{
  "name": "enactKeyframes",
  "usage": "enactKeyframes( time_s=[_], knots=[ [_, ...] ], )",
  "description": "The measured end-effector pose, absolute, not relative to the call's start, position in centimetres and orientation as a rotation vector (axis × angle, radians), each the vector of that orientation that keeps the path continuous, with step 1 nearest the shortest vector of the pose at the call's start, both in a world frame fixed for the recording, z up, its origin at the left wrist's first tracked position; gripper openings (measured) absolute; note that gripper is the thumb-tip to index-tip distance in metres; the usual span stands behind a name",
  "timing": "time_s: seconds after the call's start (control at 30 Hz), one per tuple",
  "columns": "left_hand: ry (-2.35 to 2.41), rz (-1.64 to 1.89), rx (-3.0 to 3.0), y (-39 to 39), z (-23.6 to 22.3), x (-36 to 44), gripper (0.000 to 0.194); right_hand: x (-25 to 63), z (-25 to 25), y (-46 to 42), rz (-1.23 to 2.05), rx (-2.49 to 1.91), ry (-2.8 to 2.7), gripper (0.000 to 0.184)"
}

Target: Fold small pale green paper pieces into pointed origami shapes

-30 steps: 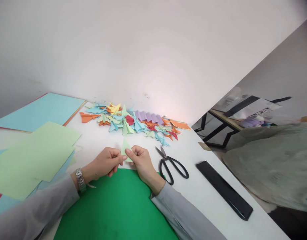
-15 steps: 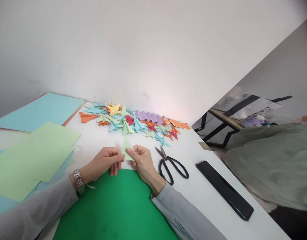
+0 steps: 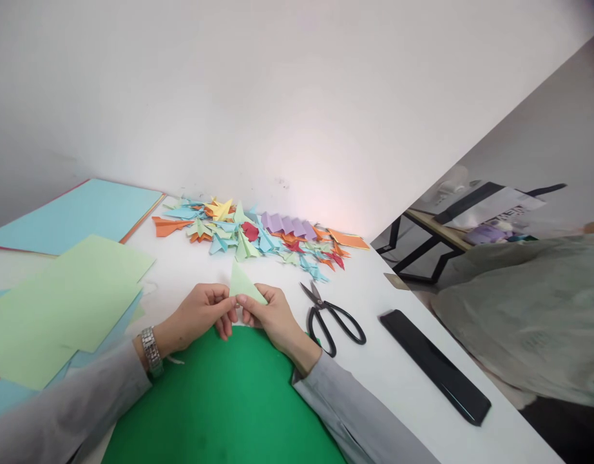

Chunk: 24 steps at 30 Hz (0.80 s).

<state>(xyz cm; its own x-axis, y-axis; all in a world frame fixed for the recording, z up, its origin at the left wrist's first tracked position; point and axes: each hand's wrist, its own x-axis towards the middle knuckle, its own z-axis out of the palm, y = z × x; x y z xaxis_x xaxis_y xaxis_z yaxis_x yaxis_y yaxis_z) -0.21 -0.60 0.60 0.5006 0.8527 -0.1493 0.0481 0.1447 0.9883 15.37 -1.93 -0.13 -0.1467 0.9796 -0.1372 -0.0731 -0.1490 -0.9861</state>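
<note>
A pale, smooth wall point(image 3: 239, 90) with small scuffs rises at 12 o'clock from the hands, behind a white bench point(image 3: 374, 386) whose right edge slants away. A matte green sheet point(image 3: 220, 399) spreads at 6 o'clock; its material is hard to tell. Beyond the bench, at 3 o'clock, bulges rumpled grey-green cloth point(image 3: 529, 309). Between 2 and 3, a wood-topped table point(image 3: 435, 232) on angular black legs carries a white-and-black bag point(image 3: 490, 203).

Flat light-green paper sheets point(image 3: 69, 303) overlap blue ones at 9 o'clock; a squared blue-topped paper stack point(image 3: 79, 216) sits at 10. At 12, crisp folded paper planes point(image 3: 243, 243) in green, blue, orange, red and yellow form a jumbled band, with pleated purple paper point(image 3: 287, 225) at 1. A glossy black bar point(image 3: 435, 367) lies just past 3, beyond black-handled scissors point(image 3: 321, 316) with parted blades.

The left hand point(image 3: 207, 310), below a metal link watch point(image 3: 152, 351) at the wrist, pinches the lower left of a light-green paper triangle point(image 3: 243, 283); the right hand point(image 3: 270, 312) grips its lower edge, thumb in front. The triangle stands point-up between them, above the green sheet's far edge.
</note>
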Motion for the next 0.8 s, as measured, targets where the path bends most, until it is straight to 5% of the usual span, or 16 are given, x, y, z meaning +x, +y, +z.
enactKeyframes(
  time_s=[0.8],
  knots=[
    [0.875,0.838,1.132,-0.4,1.0,-0.1,0.032,15.7,-0.7,-0.8,1.451,-0.898,-0.822,0.042]
  ],
)
